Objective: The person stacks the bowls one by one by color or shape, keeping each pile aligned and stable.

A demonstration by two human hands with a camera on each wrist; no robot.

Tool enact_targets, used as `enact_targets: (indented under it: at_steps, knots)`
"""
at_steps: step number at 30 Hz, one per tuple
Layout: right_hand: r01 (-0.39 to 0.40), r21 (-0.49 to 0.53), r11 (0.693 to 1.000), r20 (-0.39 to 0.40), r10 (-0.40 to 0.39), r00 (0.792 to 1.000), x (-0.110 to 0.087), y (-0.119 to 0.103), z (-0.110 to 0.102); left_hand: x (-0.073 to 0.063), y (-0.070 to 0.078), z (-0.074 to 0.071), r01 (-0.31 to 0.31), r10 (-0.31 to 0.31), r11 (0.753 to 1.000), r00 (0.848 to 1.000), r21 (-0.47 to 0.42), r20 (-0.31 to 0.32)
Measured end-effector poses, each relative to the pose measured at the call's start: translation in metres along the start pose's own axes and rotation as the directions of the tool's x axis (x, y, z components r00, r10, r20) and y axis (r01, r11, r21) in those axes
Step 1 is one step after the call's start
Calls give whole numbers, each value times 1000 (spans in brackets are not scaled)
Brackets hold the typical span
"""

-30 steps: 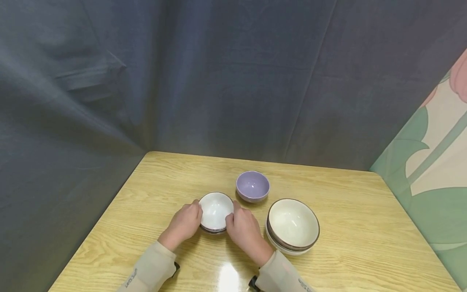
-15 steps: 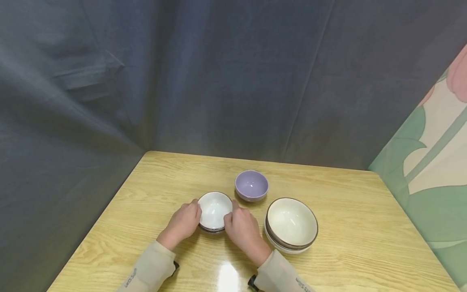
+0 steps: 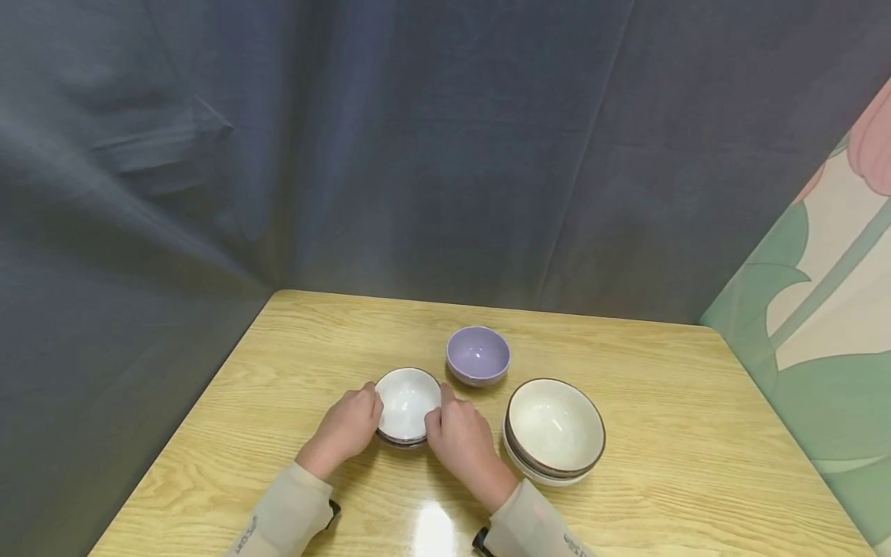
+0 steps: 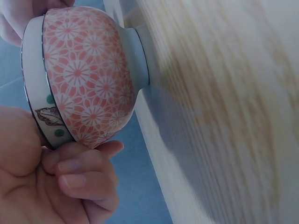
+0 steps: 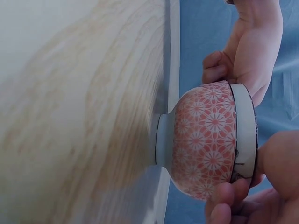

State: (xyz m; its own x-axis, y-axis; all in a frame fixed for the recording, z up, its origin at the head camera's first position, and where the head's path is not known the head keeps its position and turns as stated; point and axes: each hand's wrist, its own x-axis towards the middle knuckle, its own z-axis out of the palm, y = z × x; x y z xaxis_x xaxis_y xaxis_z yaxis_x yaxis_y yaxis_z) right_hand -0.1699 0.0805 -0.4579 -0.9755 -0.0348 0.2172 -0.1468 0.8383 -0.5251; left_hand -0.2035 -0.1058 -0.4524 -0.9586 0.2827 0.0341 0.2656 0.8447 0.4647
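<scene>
On the wood-grained surface (image 3: pixel 682 418), we have the small nested bowls (image 3: pixel 407 406) upright between our left hand (image 3: pixel 344 423) and right hand (image 3: pixel 461 437), fingers pinching opposite sides near the rims, neither hand nearer.

Legible text: none. Left sleeve (image 3: pixel 281 503), pale: bears one short line of dark lettering (image 3: pixel 247 534) along the forearm, too small and blurred to read. Right sleeve (image 3: pixel 525 522), pale: bears a similar dark inscription (image 3: pixel 575 545), likewise unreadable.
</scene>
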Motion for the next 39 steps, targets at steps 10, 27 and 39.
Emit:
enact_targets:
  at_steps: [10, 27, 39]
  knots:
    - [23, -21, 1000, -19, -24, 1000, 2, 1, 1, 3, -1, -1, 1, -1, 1000, 1000, -21, 13]
    - [41, 9, 999, 33, -41, 999, 1, 1, -3, 4, -8, -4, 46, -39, 986, 998, -157, 50]
    - [37, 24, 999, 44, -38, 998, 0, 2, -3, 3, -5, -4, 0, 4, 989, 1000, -148, 29]
